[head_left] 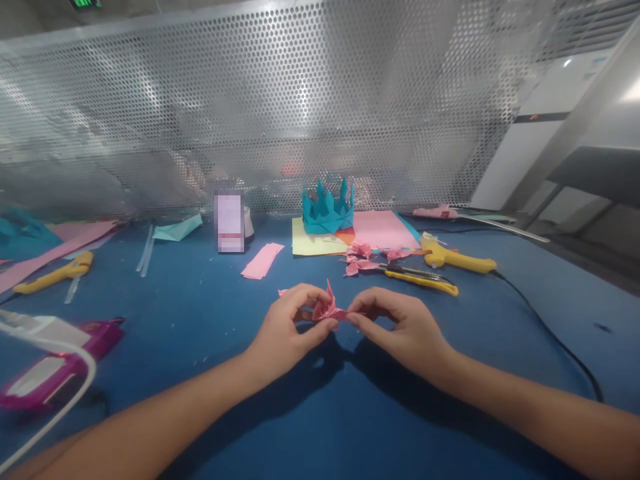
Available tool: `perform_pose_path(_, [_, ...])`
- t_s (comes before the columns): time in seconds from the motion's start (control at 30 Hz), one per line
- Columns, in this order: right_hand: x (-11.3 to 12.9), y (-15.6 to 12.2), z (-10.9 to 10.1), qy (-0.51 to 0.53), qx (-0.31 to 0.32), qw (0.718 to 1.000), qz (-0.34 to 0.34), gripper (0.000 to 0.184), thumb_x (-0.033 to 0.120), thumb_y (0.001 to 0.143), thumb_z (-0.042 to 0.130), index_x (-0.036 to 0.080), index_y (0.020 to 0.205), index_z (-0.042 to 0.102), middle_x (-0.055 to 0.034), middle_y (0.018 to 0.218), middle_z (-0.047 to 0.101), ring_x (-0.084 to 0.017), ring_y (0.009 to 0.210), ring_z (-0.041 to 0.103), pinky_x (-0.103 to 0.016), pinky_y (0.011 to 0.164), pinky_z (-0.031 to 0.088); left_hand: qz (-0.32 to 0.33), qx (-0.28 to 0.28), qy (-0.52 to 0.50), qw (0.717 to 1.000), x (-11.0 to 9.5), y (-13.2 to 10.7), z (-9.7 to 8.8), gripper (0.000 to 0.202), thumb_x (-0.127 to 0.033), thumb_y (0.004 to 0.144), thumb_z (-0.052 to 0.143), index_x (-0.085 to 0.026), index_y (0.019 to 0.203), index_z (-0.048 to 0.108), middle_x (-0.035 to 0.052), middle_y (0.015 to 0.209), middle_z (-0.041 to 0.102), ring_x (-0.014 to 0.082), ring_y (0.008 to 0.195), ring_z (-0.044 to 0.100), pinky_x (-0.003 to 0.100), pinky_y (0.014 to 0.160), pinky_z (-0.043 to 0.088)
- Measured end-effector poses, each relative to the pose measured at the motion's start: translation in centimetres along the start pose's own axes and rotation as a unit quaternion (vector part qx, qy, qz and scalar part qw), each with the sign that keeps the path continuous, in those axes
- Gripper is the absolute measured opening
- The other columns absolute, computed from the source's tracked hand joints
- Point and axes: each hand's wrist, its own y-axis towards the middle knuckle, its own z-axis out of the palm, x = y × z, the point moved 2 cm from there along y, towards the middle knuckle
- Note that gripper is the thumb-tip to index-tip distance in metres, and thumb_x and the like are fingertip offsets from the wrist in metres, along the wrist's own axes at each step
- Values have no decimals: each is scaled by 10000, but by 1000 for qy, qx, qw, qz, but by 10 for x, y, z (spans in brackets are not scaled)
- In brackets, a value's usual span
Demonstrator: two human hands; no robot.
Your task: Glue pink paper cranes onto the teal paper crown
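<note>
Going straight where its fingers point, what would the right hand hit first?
The pink folded paper, whose tip the right hand seems to pinch; just past it, probably the left hand, though depth is unclear.

A: Far edge?
B: Silver perforated metal panel (300,100), standing behind flat blue tabletop (175,320). Bright glare in patches.
A: Right?
B: White boxy unit with dark band (560,93); dark grey flat-topped furniture (600,175), seat or table unclear.
A: Upper left?
B: Green lit EXIT sign (85,3).

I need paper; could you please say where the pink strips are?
In the head view, the pink strips lie left of centre, beyond the left hand, near the pixelated screen.
</note>
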Motion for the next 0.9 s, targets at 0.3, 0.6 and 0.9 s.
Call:
perform_pose_path(0.3, [-6,-1,1,2,-3,1000,3,74,221,812,593,202,749,629,24,667,644,-97,597,578,-200,584,448,27,38,55,997,-1,2,0,146,-260,765,636,-172,868,579,15,857,557,110,745,512,251,718,491])
perform_pose_path(0.6, [-8,1,1,9,3,1000,3,75,241,817,596,206,764,635,18,690,662,-102,610,599,-206,592,471,6,68,17,998,1,5,2,186,-294,738,668,-154,825,583,16,825,575,95,665,524,259,675,485])
perform_pose_path(0.9, [-3,0,-2,6,-5,1000,-25,54,216,813,589,203,761,592,20,687,632,-102,604,586,-214,598,489,13,83,8,996,-2,4,2,178,-293,726,682,-158,804,595,23,830,579,102,670,532,271,679,493])
